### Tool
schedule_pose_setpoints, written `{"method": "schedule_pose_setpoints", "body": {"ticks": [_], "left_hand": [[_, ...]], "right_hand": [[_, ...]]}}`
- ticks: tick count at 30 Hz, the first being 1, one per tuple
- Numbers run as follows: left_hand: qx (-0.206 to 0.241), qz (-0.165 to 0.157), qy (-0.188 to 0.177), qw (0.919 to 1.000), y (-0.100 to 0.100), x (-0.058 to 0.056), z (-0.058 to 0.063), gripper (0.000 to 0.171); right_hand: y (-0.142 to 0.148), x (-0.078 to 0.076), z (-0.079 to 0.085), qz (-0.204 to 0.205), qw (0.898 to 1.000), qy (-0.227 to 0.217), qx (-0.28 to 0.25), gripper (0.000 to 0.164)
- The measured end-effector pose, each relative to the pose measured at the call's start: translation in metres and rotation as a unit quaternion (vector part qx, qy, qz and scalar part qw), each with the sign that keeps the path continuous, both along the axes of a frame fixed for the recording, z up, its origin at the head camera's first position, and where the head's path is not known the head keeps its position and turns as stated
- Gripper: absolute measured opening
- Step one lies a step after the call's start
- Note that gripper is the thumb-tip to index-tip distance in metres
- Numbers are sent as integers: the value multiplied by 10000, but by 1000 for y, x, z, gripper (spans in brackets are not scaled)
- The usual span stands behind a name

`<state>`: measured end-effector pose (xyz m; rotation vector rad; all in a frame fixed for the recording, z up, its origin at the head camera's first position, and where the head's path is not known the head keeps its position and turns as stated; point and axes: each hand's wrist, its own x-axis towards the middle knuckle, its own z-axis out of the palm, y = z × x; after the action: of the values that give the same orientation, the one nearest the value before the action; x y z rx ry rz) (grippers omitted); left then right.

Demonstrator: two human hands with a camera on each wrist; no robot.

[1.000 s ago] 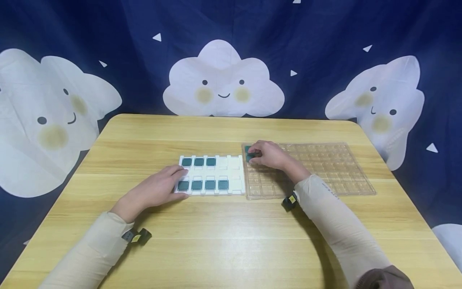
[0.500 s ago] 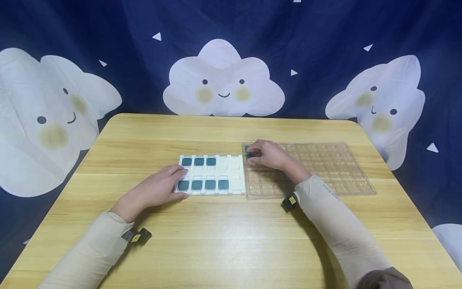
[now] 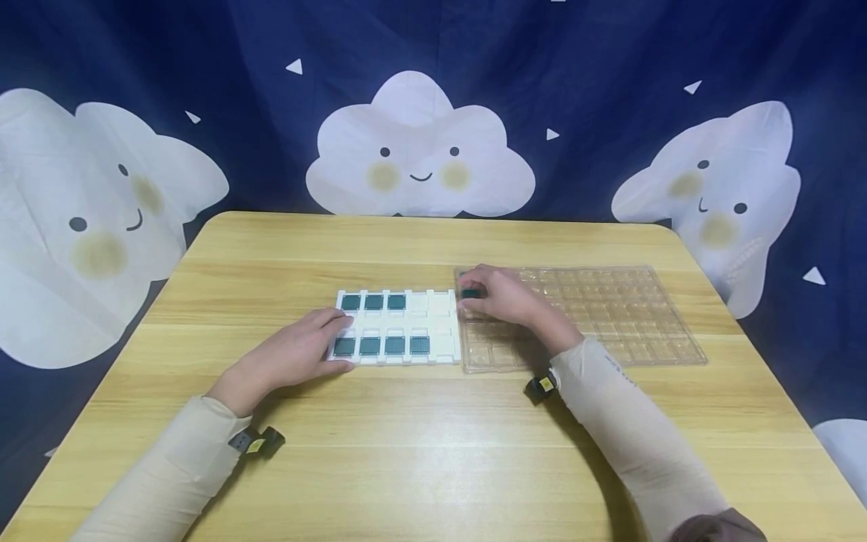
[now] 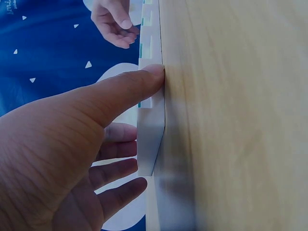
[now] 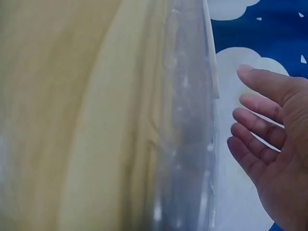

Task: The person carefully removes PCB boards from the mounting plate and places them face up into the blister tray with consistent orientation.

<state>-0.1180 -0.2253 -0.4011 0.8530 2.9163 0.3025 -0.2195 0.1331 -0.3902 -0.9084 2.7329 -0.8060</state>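
A white tray [image 3: 393, 321] with two rows of pockets lies mid-table, holding several square green chips [image 3: 395, 345]. My left hand [image 3: 298, 351] holds its left end; in the left wrist view the thumb [image 4: 130, 86] presses the near side wall and the other fingers are spread at the end. My right hand [image 3: 504, 296] hovers over the far left corner of a clear compartment tray [image 3: 609, 316]. A green chip [image 3: 470, 293] shows there, between thumb and fingers. In the right wrist view, the right hand [image 5: 274, 130] has thumb and fingers apart, with nothing seen between them.
The two trays sit side by side on a wooden table [image 3: 433, 452]. Bare pockets show at the white tray's right end. Behind the table hangs a dark blue curtain [image 3: 257, 150] with printed clouds.
My right hand has shifted slightly left and nearer over the clear tray's corner, its fingers now covering more of the far chip. The left hand and white tray have stayed put.
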Motion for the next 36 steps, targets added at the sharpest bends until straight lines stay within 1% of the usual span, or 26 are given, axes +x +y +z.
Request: {"method": "schedule_pose_setpoints", "body": {"ticks": [6, 14, 19, 30, 36], "left_hand": [[-19, -10, 27, 10000, 0, 0, 0, 81], [-32, 20, 5, 10000, 0, 0, -1, 81], [-19, 20, -13, 10000, 0, 0, -1, 81], [-30, 1, -26, 10000, 0, 0, 1, 81], [-39, -9, -13, 10000, 0, 0, 1, 82]], "right_hand": [[0, 4, 4, 44, 9999, 23, 125, 41], [-2, 10, 6, 363, 9991, 143, 187, 50], [-6, 17, 10, 428, 9983, 126, 364, 57], [-15, 28, 6, 749, 9970, 180, 101, 61], [-22, 37, 8, 890, 9954, 328, 143, 62]]}}
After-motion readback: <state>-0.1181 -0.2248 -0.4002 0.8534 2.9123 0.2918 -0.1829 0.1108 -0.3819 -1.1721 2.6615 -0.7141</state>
